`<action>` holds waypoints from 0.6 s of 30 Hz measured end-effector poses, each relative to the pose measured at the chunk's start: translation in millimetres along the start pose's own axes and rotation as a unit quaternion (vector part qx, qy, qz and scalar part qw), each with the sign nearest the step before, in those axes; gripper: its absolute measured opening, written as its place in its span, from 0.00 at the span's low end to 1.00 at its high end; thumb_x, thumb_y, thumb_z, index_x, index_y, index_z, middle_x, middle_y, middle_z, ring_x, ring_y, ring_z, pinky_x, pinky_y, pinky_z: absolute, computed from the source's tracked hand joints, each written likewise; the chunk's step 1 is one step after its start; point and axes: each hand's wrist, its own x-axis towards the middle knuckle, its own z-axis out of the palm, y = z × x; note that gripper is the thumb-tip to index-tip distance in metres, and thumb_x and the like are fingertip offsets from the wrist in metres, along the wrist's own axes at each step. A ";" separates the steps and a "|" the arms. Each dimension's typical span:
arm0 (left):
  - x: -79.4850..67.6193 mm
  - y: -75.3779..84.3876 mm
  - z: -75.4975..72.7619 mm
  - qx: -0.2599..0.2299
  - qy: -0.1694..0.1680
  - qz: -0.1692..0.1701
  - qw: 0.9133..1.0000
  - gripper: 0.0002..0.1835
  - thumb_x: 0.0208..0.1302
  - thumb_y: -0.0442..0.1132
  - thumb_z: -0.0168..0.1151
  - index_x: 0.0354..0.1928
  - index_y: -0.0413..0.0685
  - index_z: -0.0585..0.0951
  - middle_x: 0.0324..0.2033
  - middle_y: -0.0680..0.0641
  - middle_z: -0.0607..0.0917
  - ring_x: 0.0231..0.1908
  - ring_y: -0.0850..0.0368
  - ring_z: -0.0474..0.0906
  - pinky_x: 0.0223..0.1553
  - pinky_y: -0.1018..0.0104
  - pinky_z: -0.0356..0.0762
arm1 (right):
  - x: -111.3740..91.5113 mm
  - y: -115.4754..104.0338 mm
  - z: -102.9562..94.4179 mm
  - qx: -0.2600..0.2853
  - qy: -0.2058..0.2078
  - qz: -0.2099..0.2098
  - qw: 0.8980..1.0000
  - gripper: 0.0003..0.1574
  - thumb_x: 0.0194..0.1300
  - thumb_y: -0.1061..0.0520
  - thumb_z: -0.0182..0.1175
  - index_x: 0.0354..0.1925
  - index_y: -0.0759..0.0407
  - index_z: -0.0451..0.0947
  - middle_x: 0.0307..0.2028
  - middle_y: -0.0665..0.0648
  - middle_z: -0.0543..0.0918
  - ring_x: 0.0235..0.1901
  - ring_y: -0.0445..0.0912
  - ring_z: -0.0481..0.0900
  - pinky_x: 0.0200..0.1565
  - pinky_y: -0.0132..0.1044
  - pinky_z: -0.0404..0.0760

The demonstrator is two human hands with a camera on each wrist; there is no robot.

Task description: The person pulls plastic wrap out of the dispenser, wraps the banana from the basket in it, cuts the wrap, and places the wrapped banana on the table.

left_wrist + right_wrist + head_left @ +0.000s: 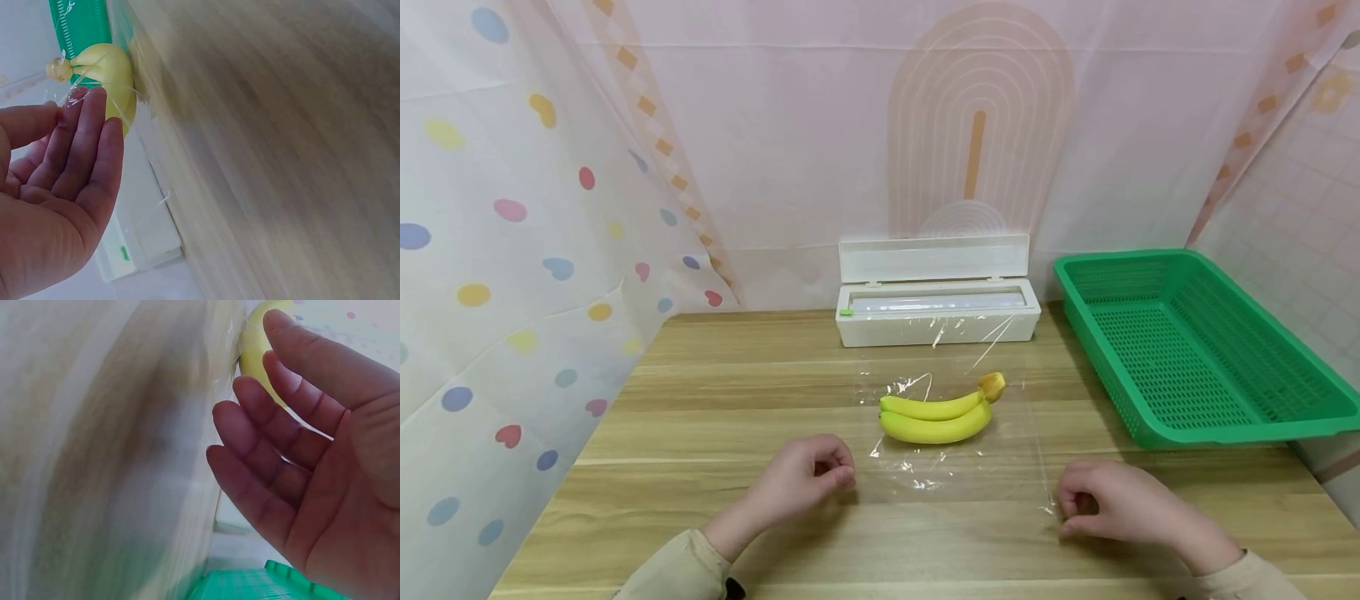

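Observation:
A sheet of clear cling film stretches from a white dispenser box toward me. Two joined yellow bananas lie on the film, with their brown stem at the right. My left hand is at the near left corner of the film; in the left wrist view its thumb and fingertips pinch the shiny edge. Beside the near right corner, my right hand is low over the table. Its fingers are loosely bent and apart from the thumb in the right wrist view, nothing showing between them.
The dispenser's lid stands raised at the back, a film roll inside. A green plastic basket occupies the right side of the wooden table. Patterned cloth hangs behind and along the sides.

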 end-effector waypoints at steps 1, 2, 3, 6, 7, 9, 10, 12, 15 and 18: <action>0.1 -0.1 0.2 0.000 0.002 -0.004 1.000 0.06 0.61 0.32 0.67 0.30 0.50 0.81 0.26 0.60 0.82 0.28 0.66 0.77 0.33 0.69 0.80 | 0.0 -0.7 -0.3 -0.001 -0.002 0.007 1.000 0.20 0.53 0.43 0.74 0.24 0.37 0.69 0.27 0.33 0.68 0.26 0.29 0.65 0.25 0.25 0.66; 0.1 -0.2 0.4 0.001 0.004 -0.008 1.000 0.06 0.61 0.31 0.67 0.30 0.50 0.81 0.25 0.60 0.81 0.28 0.65 0.77 0.32 0.69 0.80 | 0.2 -1.4 -0.3 -0.002 -0.005 0.014 1.000 0.21 0.52 0.42 0.74 0.23 0.36 0.68 0.26 0.33 0.67 0.26 0.29 0.64 0.25 0.25 0.66; 0.1 -0.3 0.5 0.002 0.006 -0.012 1.000 0.07 0.61 0.31 0.66 0.30 0.50 0.81 0.25 0.60 0.81 0.28 0.65 0.77 0.32 0.69 0.80 | 0.5 -1.8 -0.1 -0.002 -0.008 0.019 1.000 0.21 0.52 0.41 0.74 0.23 0.36 0.68 0.25 0.33 0.67 0.25 0.29 0.64 0.24 0.25 0.65; 0.1 0.0 0.6 0.004 0.008 -0.018 1.000 0.07 0.61 0.30 0.66 0.30 0.50 0.81 0.25 0.60 0.81 0.27 0.66 0.77 0.31 0.69 0.80 | 1.6 -3.1 0.5 -0.001 -0.018 0.038 0.999 0.20 0.52 0.40 0.74 0.23 0.36 0.70 0.24 0.33 0.67 0.24 0.28 0.65 0.24 0.25 0.66; 0.0 0.1 0.6 0.004 0.008 -0.019 1.000 0.06 0.61 0.30 0.66 0.30 0.50 0.81 0.25 0.59 0.81 0.27 0.65 0.77 0.31 0.69 0.80 | 2.3 -3.5 0.9 -0.002 -0.020 0.044 0.999 0.19 0.53 0.40 0.74 0.23 0.36 0.70 0.24 0.33 0.68 0.24 0.28 0.65 0.24 0.25 0.67; 0.1 0.1 0.5 0.003 0.009 -0.021 1.000 0.06 0.61 0.30 0.66 0.30 0.49 0.81 0.25 0.59 0.82 0.27 0.65 0.77 0.30 0.69 0.80 | 3.6 -4.3 1.9 -0.003 -0.022 0.052 0.998 0.18 0.53 0.39 0.74 0.23 0.35 0.72 0.24 0.32 0.69 0.24 0.28 0.66 0.24 0.26 0.68; 0.2 0.0 0.4 0.003 0.009 -0.021 1.000 0.06 0.61 0.30 0.66 0.30 0.49 0.81 0.25 0.59 0.82 0.27 0.66 0.77 0.30 0.69 0.80 | 4.2 -4.7 2.1 -0.003 -0.024 0.057 0.998 0.18 0.53 0.39 0.73 0.23 0.35 0.72 0.24 0.32 0.69 0.24 0.28 0.67 0.25 0.26 0.69; 0.2 0.0 0.4 0.000 0.011 -0.023 1.000 0.06 0.61 0.30 0.66 0.30 0.49 0.81 0.24 0.59 0.82 0.27 0.66 0.77 0.30 0.69 0.80 | 5.6 -5.7 2.8 -0.007 -0.022 0.059 0.998 0.18 0.54 0.38 0.73 0.23 0.35 0.72 0.23 0.32 0.69 0.24 0.28 0.67 0.24 0.26 0.69; 0.2 -0.1 0.1 -0.003 0.019 -0.024 1.000 0.07 0.61 0.30 0.67 0.30 0.50 0.80 0.24 0.60 0.81 0.26 0.66 0.76 0.30 0.70 0.79 | 6.8 -6.6 3.8 -0.020 -0.019 0.064 0.998 0.20 0.55 0.37 0.72 0.21 0.37 0.70 0.22 0.33 0.67 0.23 0.28 0.65 0.23 0.26 0.66; 0.4 0.1 -0.3 -0.002 0.028 -0.023 0.999 0.07 0.61 0.31 0.67 0.29 0.50 0.80 0.23 0.60 0.80 0.26 0.66 0.75 0.29 0.70 0.77 | 7.1 -7.8 4.5 -0.035 -0.014 0.081 0.996 0.24 0.55 0.35 0.71 0.19 0.37 0.67 0.20 0.33 0.65 0.21 0.29 0.63 0.22 0.26 0.64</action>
